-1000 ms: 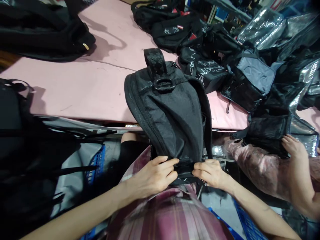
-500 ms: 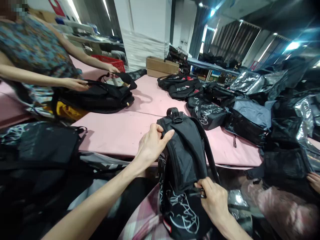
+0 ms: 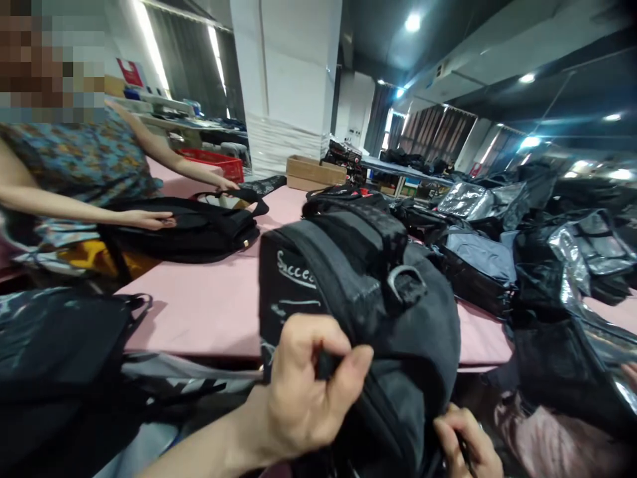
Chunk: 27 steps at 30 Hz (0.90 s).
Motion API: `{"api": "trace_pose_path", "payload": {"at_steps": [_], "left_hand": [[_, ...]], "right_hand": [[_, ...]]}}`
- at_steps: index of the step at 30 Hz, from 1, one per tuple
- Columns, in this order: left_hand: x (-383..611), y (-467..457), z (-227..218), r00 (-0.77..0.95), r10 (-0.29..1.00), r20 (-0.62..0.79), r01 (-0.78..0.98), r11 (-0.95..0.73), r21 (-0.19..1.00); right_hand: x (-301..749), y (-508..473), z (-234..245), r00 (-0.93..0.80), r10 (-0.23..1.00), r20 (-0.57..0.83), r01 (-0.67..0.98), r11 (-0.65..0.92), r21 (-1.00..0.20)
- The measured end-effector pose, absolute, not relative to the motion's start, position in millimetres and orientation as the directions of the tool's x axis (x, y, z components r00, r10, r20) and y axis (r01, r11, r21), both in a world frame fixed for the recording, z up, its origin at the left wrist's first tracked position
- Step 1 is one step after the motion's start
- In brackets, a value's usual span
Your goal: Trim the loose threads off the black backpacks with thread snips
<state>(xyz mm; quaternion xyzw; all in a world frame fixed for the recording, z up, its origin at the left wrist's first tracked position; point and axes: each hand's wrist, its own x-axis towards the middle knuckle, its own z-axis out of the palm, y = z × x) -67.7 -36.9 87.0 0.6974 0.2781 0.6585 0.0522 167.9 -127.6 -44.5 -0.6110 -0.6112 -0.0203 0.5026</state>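
Note:
A black backpack (image 3: pixel 418 332) with white lettering on its side panel fills the middle of the view, raised close to me with its top end tilted up. A grey loop sits near its top. My left hand (image 3: pixel 313 378) is closed on the backpack's front left side, thumb and curled fingers pinching the dark fabric near a seam. Lower right, my right hand (image 3: pixel 468 441) is closed on the backpack's other side edge; its fingertips are partly cut off by the frame. The lower part of the backpack is hidden behind my hands and the frame edge.
A pink-topped table (image 3: pixel 199 305) stretches ahead. Across it, a person in a patterned top (image 3: pixel 99 159) handles another black bag (image 3: pixel 189 229). Several bags (image 3: pixel 478 259) crowd the right. More black bags (image 3: pixel 60 352) lie at the left. A cardboard box (image 3: pixel 316 174) stands farther back.
The backpack has come up nearer my face, its top tilted toward me, showing the lettered side panel. Both my hands stay on it and appear lower. My view has tipped upward.

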Motion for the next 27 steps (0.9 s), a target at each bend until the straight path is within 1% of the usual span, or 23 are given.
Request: {"api": "trace_pose_path", "payload": {"at_steps": [1, 2, 4, 6, 8, 10, 11, 13, 15, 17, 20, 23, 27], "left_hand": [[-67, -36, 90, 0.005, 0.382, 0.924, 0.337, -0.871, 0.358], [-66, -33, 88, 0.024, 0.343, 0.939, 0.357, -0.880, 0.312], [-63, -21, 77, 0.038, 0.333, 0.942, 0.397, -0.871, 0.291], [-60, -8, 63, 0.028, 0.350, 0.936, 0.434, -0.848, 0.304], [-58, 0, 55, 0.026, 0.347, 0.938, 0.437, -0.848, 0.301], [-58, 4, 54, 0.051, 0.354, 0.934, 0.421, -0.855, 0.301], [-59, 5, 56, 0.060, 0.362, 0.930, 0.410, -0.859, 0.308], [-62, 8, 59, 0.063, 0.386, 0.920, 0.388, -0.859, 0.334], [-64, 13, 60, 0.057, 0.397, 0.916, 0.369, -0.861, 0.350], [-66, 17, 59, 0.072, 0.394, 0.916, 0.346, -0.872, 0.348], [-66, 23, 56, 0.108, 0.389, 0.915, 0.293, -0.892, 0.344], [-62, 27, 54, 0.144, 0.388, 0.910, 0.229, -0.908, 0.350], [-57, 30, 56, 0.182, 0.399, 0.899, 0.174, -0.913, 0.370]], "right_hand": [[168, -118, -43, 0.236, 0.747, 0.622, 0.750, 0.267, -0.605], [167, -106, -40, 0.218, 0.774, 0.594, 0.730, 0.275, -0.626], [163, -81, -28, 0.219, 0.801, 0.557, 0.695, 0.272, -0.666], [156, -59, -4, 0.257, 0.757, 0.601, 0.681, 0.299, -0.668], [144, -42, 31, 0.238, 0.670, 0.703, 0.691, 0.392, -0.608], [128, -30, 68, 0.124, 0.606, 0.786, 0.714, 0.495, -0.495], [119, -25, 84, 0.070, 0.598, 0.798, 0.735, 0.510, -0.447], [102, -17, 105, 0.036, 0.593, 0.805, 0.791, 0.475, -0.385], [89, -10, 113, 0.044, 0.584, 0.811, 0.831, 0.429, -0.355], [82, -7, 111, 0.046, 0.571, 0.820, 0.836, 0.427, -0.344], [81, -7, 103, 0.058, 0.564, 0.823, 0.832, 0.428, -0.353], [82, -11, 99, 0.122, 0.551, 0.826, 0.852, 0.368, -0.371], [79, -20, 101, 0.145, 0.516, 0.844, 0.888, 0.308, -0.341]]}}
